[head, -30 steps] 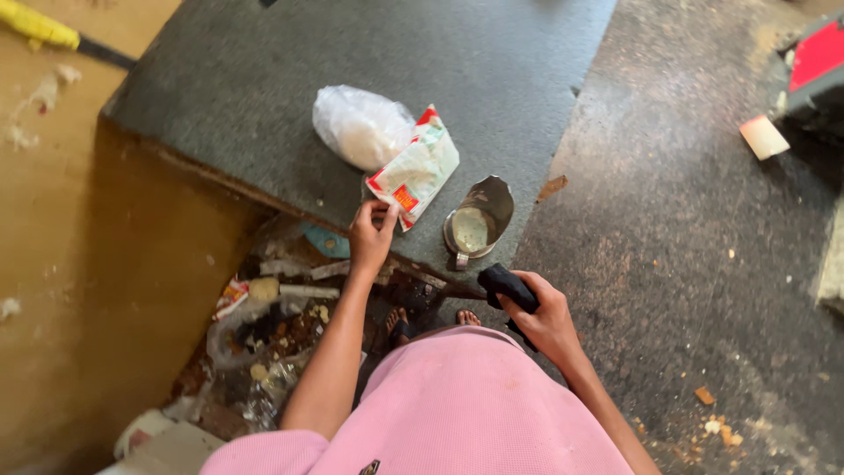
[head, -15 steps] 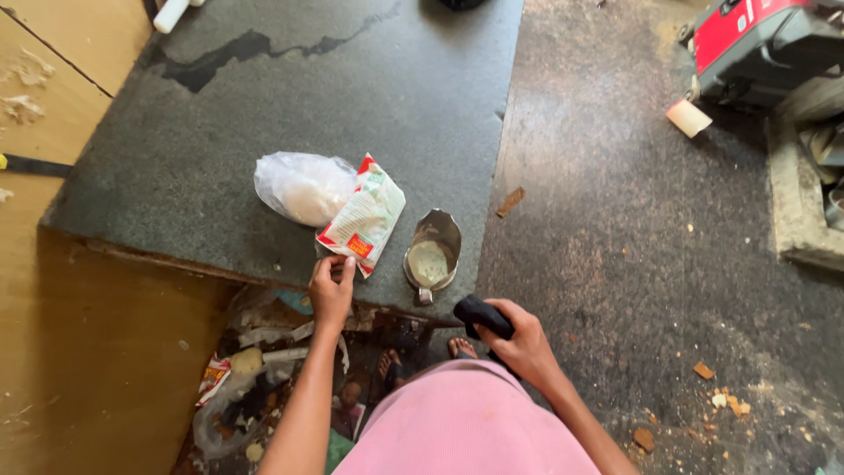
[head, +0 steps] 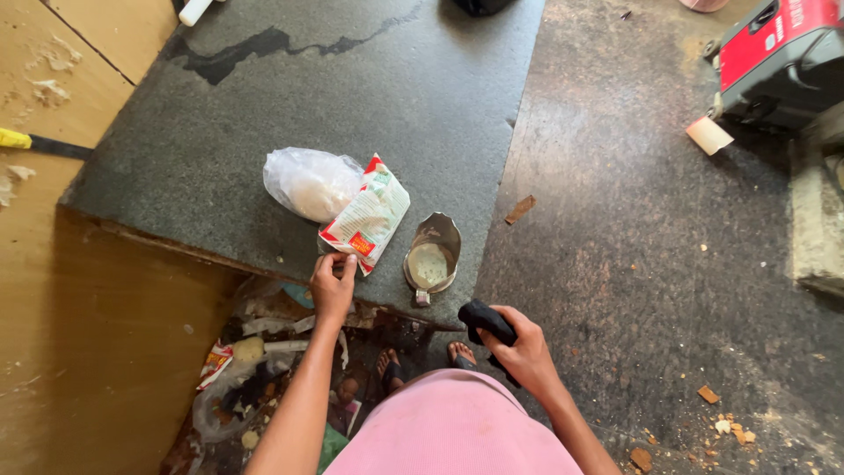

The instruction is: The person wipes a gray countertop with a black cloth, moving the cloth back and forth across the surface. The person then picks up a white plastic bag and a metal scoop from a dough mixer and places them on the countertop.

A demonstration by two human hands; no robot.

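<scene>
One dark grey stone slab point(head: 369, 97), flat, spreading ahead of both hands. One red and black machine point(head: 778, 53), well off beyond the right hand. One clear plastic bag of white powder point(head: 309, 183), just past the left hand, touching the pouch. One white, red and green printed plastic pouch point(head: 367, 215), lying on the slab near its front edge; the left hand point(head: 332, 286) pinches its lower corner. Judged light, soft and crinkly, likely slippery; best taken by that corner or the folded top. One dented metal cup point(head: 432, 257), holding pale residue, between the hands. One black cloth-like object point(head: 486, 322), clenched in the right hand point(head: 526, 352).
</scene>
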